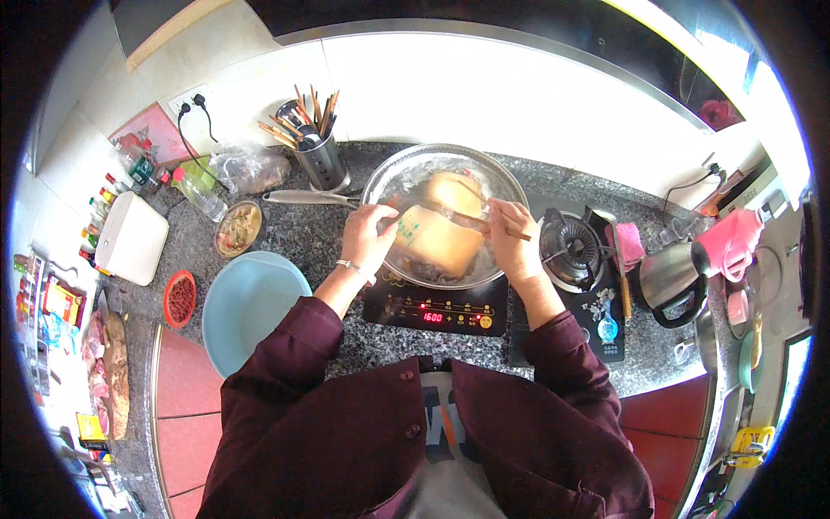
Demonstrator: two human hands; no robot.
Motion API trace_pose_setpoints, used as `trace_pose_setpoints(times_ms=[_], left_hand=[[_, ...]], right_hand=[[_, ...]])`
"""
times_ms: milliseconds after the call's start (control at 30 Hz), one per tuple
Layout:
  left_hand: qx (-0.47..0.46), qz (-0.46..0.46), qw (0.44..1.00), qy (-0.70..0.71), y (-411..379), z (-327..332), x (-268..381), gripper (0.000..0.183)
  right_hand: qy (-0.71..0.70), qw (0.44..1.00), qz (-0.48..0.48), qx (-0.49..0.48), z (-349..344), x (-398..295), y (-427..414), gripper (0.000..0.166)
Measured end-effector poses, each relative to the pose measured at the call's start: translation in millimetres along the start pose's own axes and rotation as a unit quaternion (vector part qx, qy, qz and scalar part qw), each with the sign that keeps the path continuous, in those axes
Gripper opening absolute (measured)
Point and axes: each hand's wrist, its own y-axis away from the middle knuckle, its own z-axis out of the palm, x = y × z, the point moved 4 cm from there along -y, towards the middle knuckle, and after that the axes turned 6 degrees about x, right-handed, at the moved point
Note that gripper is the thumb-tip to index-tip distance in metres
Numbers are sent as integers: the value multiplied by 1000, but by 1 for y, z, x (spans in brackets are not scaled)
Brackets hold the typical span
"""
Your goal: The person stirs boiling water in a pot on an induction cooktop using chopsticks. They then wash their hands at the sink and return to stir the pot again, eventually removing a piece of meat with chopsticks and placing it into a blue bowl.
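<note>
In a wide metal pan (382, 170) of bubbling liquid lie two pale yellow slabs. The nearer slab (447, 241) bears blue-green marks and looks like pork with its skin up; the farther slab (455, 193) is smaller. My right hand (515, 237) grips a pair of wooden chopsticks (454, 215) over the pan's right side, their tips spread across the slabs. My left hand (368, 241) hovers at the pan's left rim, thumb and fingers apart, with nothing seen in it. Whether its fingertips touch the nearer slab, I cannot tell.
Under the pan is a lit induction cooker (434, 314). A gas burner (574, 250) and metal kettle (668, 279) stand to the right. On the left are a blue basin (249, 311), minced meat in a red bowl (179, 299), a seasoning bowl (238, 228) and a chopstick holder (322, 163).
</note>
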Motion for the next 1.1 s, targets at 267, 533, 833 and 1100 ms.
trace_pose_setpoints(times_ms=[267, 533, 833, 1100], left_hand=[[0, -17, 1000, -1, 6, 7, 1, 19], [-5, -10, 1000, 13, 7, 9, 6, 18], [-9, -37, 999, 21, 14, -2, 4, 14], [30, -4, 1000, -2, 27, -23, 7, 14]], right_hand=[[5, 999, 3, 42, -34, -3, 6, 13], [9, 993, 2, 115, -23, -16, 23, 17], [13, 998, -1, 59, 6, -46, 30, 11], [125, 985, -107, 48, -24, -61, 30, 12]])
